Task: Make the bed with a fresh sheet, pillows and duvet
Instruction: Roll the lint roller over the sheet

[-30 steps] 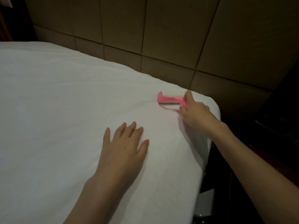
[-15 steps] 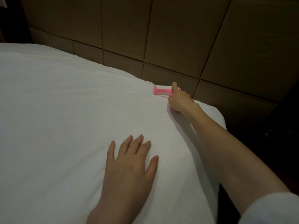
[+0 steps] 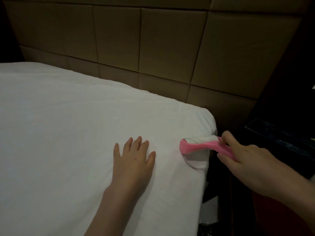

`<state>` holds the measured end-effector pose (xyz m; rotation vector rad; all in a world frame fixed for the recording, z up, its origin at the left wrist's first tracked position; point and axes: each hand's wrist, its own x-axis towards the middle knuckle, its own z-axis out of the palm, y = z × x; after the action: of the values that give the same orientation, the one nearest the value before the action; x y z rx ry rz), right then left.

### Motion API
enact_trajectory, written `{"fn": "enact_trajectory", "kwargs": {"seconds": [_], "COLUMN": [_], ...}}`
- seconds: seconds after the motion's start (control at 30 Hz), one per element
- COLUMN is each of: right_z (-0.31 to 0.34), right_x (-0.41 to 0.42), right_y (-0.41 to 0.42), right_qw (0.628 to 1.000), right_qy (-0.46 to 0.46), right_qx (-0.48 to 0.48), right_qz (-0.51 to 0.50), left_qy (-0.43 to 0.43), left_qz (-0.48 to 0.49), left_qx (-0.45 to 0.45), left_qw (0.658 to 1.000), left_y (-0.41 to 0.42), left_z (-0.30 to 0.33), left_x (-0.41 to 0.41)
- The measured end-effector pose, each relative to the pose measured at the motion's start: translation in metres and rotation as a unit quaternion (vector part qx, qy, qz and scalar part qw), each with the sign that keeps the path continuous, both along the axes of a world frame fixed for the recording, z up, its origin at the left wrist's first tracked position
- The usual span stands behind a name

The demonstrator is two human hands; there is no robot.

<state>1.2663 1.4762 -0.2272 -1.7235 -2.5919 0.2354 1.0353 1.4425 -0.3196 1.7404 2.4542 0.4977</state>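
Sheet (image 3: pixel 68 133) is lying white and smooth across the mattress, reaching the padded headboard (image 3: pixel 153 48) and wrapping down over the near right corner, so you are looking at a bed whose first layer seems to be on. No pillows and no duvet are showing anywhere in view, so by my judgement most of the task is still waiting for you. You are working at a tidying pass at the moment, not at covering.

Your left hand (image 3: pixel 134 159) is resting flat on the sheet, palm down, fingers straight and slightly spread, holding nothing and only pressing the fabric. Your right hand (image 3: pixel 245 159) is curling round the pink handle of a lint roller (image 3: pixel 196 147), with the fingers wrapped over the handle. The roller's white drum is lying against the sheet just at the right edge of the mattress, near the corner, and well apart from your left hand.
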Motion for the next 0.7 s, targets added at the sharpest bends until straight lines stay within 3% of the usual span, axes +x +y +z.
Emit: {"fn": "enact_trajectory", "kwargs": {"seconds": [0.2,0.43,0.7], "right_z": [-0.019,-0.038,-0.03], "right_x": [-0.012,-0.104,-0.159], "right_y": [0.026,0.149,0.271], "right_qw": [0.998,0.993,0.984], "right_qy": [0.036,0.08,0.127], "right_qx": [0.001,0.045,0.004], "right_qz": [-0.058,-0.08,-0.122], "left_qy": [-0.001,0.016,0.011], "left_qz": [-0.007,-0.002,-0.021], "left_qx": [-0.002,0.006,0.033], "left_qw": [1.0,1.0,0.999], "left_y": [0.0,0.001,0.013], "left_z": [0.0,-0.002,-0.02], "left_x": [-0.002,-0.002,-0.017]}}
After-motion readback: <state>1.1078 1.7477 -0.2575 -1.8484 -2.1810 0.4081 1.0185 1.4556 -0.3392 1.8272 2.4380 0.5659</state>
